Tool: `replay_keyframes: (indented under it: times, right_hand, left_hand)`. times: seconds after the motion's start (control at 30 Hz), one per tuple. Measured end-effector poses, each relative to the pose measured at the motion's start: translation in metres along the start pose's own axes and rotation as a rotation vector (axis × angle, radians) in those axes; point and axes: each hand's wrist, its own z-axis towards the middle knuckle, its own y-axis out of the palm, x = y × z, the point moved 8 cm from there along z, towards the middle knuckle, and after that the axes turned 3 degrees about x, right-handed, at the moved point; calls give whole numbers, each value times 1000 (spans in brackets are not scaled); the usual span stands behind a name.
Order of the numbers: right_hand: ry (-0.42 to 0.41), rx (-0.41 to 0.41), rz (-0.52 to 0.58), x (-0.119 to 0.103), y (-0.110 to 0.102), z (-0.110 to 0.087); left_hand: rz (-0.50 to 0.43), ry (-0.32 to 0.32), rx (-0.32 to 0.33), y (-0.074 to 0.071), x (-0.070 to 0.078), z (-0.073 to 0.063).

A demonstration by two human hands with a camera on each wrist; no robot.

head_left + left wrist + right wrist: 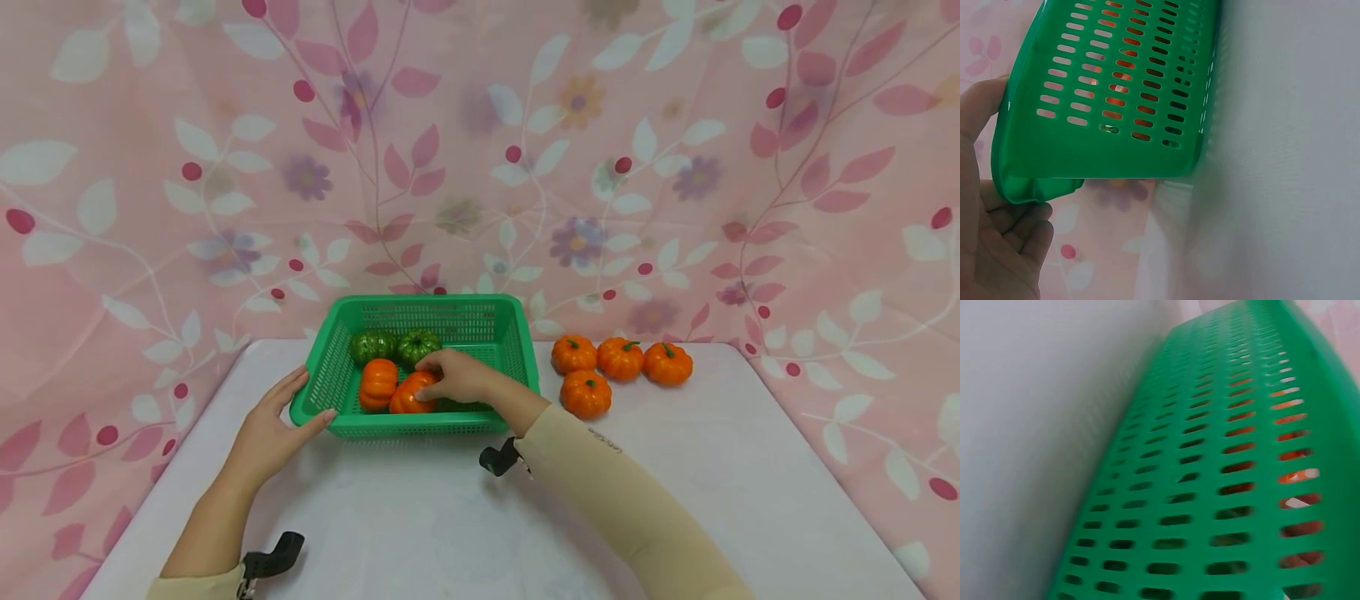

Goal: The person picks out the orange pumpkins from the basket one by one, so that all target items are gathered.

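A green perforated plastic basket (420,422) stands at the back of the table. My left hand (264,437) holds its front left corner; in the left wrist view the thumb and bent fingers sit around the rim (1002,150). Reaching over the front wall, my right hand (459,377) grips a small orange pumpkin (407,395) inside, thumb on its near side. A second orange pumpkin (378,383) lies just left of it. Behind them are two dark green pumpkins (372,346). The basket wall (1210,450) hides the right hand in the right wrist view.
Several orange pumpkins (587,394) lie grouped on the white table (420,517), right of the basket. A pink floral cloth (480,167) hangs behind and at both sides. Black wrist mounts (273,557) stick out from both forearms.
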Motion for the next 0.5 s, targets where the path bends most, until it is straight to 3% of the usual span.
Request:
replay_keyframes:
  times: [0.23, 0.5]
  right_hand:
    - [-25, 56, 42, -11, -22, -13]
    - [-23, 206, 136, -14, -67, -44]
  left_hand:
    - [2, 0, -4, 0, 1, -1]
    - [-15, 25, 10, -1, 4, -2]
